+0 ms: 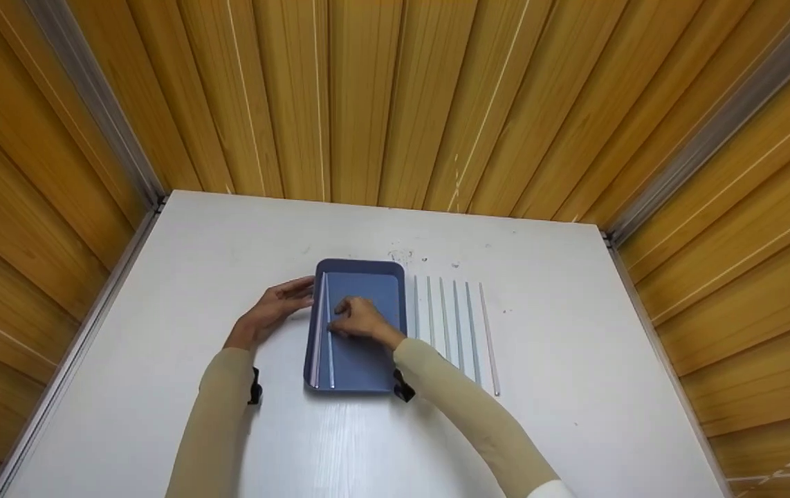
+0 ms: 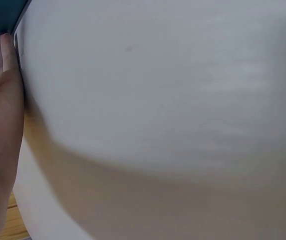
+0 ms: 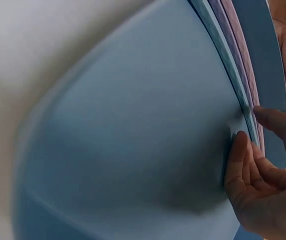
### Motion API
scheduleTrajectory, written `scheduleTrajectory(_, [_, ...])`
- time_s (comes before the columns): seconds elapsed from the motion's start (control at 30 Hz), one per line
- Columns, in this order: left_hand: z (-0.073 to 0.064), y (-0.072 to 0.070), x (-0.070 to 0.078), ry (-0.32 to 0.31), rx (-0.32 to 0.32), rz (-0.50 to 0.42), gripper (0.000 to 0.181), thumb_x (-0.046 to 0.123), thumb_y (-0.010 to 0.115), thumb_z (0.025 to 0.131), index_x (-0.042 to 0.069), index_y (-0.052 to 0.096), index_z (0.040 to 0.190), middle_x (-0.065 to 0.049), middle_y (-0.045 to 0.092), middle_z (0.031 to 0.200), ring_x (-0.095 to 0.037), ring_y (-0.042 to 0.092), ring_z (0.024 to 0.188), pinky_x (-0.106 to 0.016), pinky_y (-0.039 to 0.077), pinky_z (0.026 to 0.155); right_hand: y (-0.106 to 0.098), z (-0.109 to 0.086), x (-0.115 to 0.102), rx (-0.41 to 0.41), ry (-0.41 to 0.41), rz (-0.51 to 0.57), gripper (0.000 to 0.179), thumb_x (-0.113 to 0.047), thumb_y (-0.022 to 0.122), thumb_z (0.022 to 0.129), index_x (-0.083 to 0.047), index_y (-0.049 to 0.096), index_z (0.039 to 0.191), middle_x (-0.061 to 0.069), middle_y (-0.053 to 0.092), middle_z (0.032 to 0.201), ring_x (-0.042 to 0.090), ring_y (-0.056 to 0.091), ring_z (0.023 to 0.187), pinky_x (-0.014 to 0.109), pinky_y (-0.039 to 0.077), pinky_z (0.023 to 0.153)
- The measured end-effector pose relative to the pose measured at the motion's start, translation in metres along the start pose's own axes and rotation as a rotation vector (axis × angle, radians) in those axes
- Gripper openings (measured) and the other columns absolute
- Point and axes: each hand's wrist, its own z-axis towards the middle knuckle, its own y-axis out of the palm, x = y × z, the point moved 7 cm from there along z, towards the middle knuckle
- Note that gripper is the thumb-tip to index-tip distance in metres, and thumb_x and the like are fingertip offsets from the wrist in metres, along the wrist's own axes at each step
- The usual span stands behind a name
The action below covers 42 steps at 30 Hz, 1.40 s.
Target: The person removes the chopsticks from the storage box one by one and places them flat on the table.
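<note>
A blue rectangular tray (image 1: 367, 353) lies on the white table, with a few long thin sticks along its left inner side. In the right wrist view these are a teal stick (image 3: 217, 42), a purple stick (image 3: 232, 42) and a pink stick (image 3: 241, 42), side by side. My right hand (image 1: 365, 321) reaches over the tray and pinches the teal stick, fingertips (image 3: 240, 139) low by the tray floor. Outside the tray's left wall, my left hand (image 1: 274, 309) has its fingers extended, their tips against the wall.
Just right of the tray, several thin sticks (image 1: 457, 311) lie in a spaced row; my right forearm covers their lower parts. A stick (image 1: 488, 335) marks the row's right end. Wood-patterned panels (image 1: 360, 104) stand behind the table (image 1: 243, 235) and at both sides.
</note>
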Motion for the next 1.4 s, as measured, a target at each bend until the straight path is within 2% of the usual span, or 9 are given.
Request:
scheduleTrajectory(0.27, [0.002, 0.002, 0.0, -0.008, -0.006, -0.009, 0.066, 0.01, 0.073, 0.095, 0.008, 0.045, 0.154, -0.014, 0.043, 0.161, -0.029, 0.036, 0.153, -0.041, 0.031, 0.127, 0.001, 0.002, 0.001, 0.047, 0.077, -0.087, 0.035, -0.02, 0.085, 0.083, 0.002, 0.069, 0.105, 0.013, 0.074, 0.087, 0.007, 0.058, 0.06, 0.02, 0.049, 0.064])
scheduleTrajectory(0.43, [0.002, 0.001, 0.0, -0.003, -0.001, -0.011, 0.066, 0.009, 0.074, 0.094, 0.008, 0.046, 0.153, -0.014, 0.044, 0.161, -0.028, 0.037, 0.153, -0.041, 0.032, 0.126, 0.001, 0.001, -0.001, 0.057, 0.093, -0.089, 0.036, -0.019, 0.086, 0.081, 0.003, 0.069, 0.104, 0.015, 0.074, 0.097, 0.013, 0.065, 0.068, 0.024, 0.056, 0.072])
scheduleTrajectory(0.63, [0.001, 0.002, 0.002, 0.001, 0.0, -0.018, 0.065, 0.008, 0.074, 0.094, 0.007, 0.047, 0.153, -0.014, 0.045, 0.16, -0.029, 0.038, 0.152, -0.041, 0.033, 0.126, 0.0, 0.0, -0.001, 0.068, 0.087, -0.079, 0.03, -0.009, 0.084, 0.079, 0.005, 0.069, 0.101, 0.018, 0.076, 0.089, 0.009, 0.059, 0.06, 0.016, 0.048, 0.055])
scheduleTrajectory(0.77, [0.002, 0.002, 0.001, 0.001, 0.011, -0.015, 0.064, 0.008, 0.074, 0.094, 0.008, 0.048, 0.153, -0.014, 0.045, 0.16, -0.028, 0.038, 0.152, -0.04, 0.035, 0.125, -0.002, -0.002, -0.002, 0.085, 0.059, -0.121, 0.029, -0.005, 0.085, 0.075, 0.005, 0.069, 0.097, 0.018, 0.075, 0.085, 0.01, 0.056, 0.06, 0.017, 0.045, 0.053])
scheduleTrajectory(0.87, [0.001, 0.001, 0.001, 0.011, 0.01, -0.008, 0.063, 0.007, 0.072, 0.095, 0.007, 0.047, 0.153, -0.015, 0.045, 0.16, -0.029, 0.038, 0.152, -0.038, 0.038, 0.123, -0.003, -0.004, -0.003, 0.105, 0.02, -0.176, 0.029, -0.006, 0.088, 0.072, 0.004, 0.07, 0.092, 0.016, 0.073, 0.085, 0.013, 0.054, 0.066, 0.024, 0.049, 0.06])
scheduleTrajectory(0.97, [0.001, 0.0, -0.001, 0.019, 0.004, -0.012, 0.062, 0.006, 0.071, 0.095, 0.006, 0.047, 0.153, -0.016, 0.045, 0.159, -0.029, 0.04, 0.151, -0.034, 0.042, 0.12, -0.003, -0.008, 0.0, 0.11, 0.01, -0.206, 0.031, -0.012, 0.092, 0.071, 0.002, 0.071, 0.089, 0.008, 0.069, 0.081, 0.013, 0.052, 0.069, 0.027, 0.051, 0.065])
scheduleTrajectory(1.1, [0.0, 0.0, -0.002, 0.029, -0.012, -0.004, 0.061, 0.006, 0.069, 0.097, 0.006, 0.046, 0.153, -0.016, 0.045, 0.159, -0.028, 0.041, 0.15, -0.027, 0.046, 0.114, -0.002, -0.014, 0.007, 0.105, -0.003, -0.21, 0.033, -0.018, 0.094, 0.071, 0.0, 0.071, 0.086, 0.001, 0.063, 0.075, 0.01, 0.05, 0.065, 0.023, 0.048, 0.062])
scheduleTrajectory(1.23, [0.0, 0.002, -0.001, 0.034, -0.025, -0.014, 0.061, 0.005, 0.068, 0.097, 0.004, 0.045, 0.153, -0.018, 0.045, 0.159, -0.027, 0.042, 0.149, -0.025, 0.047, 0.112, -0.005, -0.02, 0.01, 0.086, -0.048, -0.183, 0.032, -0.014, 0.093, 0.072, 0.002, 0.071, 0.09, 0.008, 0.069, 0.078, 0.008, 0.051, 0.066, 0.02, 0.046, 0.061])
scheduleTrajectory(1.4, [0.0, 0.002, 0.001, 0.033, -0.026, -0.013, 0.061, 0.006, 0.069, 0.096, 0.004, 0.046, 0.153, -0.018, 0.046, 0.158, -0.026, 0.044, 0.148, -0.027, 0.045, 0.114, -0.01, -0.025, 0.01, 0.062, -0.112, -0.153, 0.024, -0.004, 0.085, 0.079, 0.004, 0.072, 0.098, 0.015, 0.074, 0.085, 0.007, 0.056, 0.07, 0.017, 0.05, 0.063])
